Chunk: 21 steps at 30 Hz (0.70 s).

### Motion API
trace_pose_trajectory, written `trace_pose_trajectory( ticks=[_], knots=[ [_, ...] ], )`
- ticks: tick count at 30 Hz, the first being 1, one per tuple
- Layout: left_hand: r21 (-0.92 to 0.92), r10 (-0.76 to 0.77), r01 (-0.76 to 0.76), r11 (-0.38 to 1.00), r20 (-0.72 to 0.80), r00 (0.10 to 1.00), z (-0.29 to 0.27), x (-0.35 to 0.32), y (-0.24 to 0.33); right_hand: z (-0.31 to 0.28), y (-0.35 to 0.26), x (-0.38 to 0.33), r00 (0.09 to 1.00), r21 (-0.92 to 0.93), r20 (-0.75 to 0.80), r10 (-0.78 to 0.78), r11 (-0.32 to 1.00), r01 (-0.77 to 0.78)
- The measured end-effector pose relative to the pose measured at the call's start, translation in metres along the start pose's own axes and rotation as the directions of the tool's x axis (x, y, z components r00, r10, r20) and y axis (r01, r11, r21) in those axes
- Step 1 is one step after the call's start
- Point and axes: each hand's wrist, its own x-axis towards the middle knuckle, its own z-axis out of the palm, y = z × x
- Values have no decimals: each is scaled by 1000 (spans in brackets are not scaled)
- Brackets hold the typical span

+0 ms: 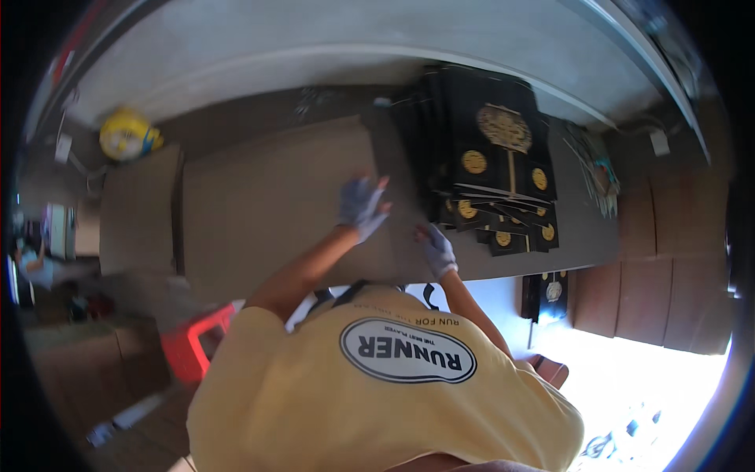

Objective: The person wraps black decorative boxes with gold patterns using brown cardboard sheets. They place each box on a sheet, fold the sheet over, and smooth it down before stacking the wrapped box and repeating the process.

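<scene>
My left hand (363, 208), in a pale grey-lilac glove with bare fingertips, is over the right part of a stack of flat brown cardboard (271, 189) on the table. Its fingers are spread and nothing shows in them. My right hand (437, 250), gloved alike, is near the front edge of the table, left of a pile of black folded packages (491, 130) with gold round emblems. The fingertips of that hand are small and blurred, so its grip is unclear. Smaller black pieces with gold discs (503, 238) lie fanned out at the near side of the pile.
More cardboard (140, 208) is stacked at the far left, with a yellow round object (127, 135) behind it. A red plastic stool (197, 342) stands below at the left. Thin strips (598, 173) lie on the table's right end, near brown cartons (645, 267).
</scene>
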Motion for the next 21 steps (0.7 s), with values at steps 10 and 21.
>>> trace_pose_trajectory(
  ticks=[10, 21],
  knots=[
    [515, -560, 416, 750, 158, 813, -113, -306, -159, 126, -79, 95, 937, -597, -299, 181, 730, -332],
    [253, -641, 655, 712, -147, 753, -138, -301, -213, 33, -73, 129, 865, -492, -498, -64, 842, -221]
  ],
)
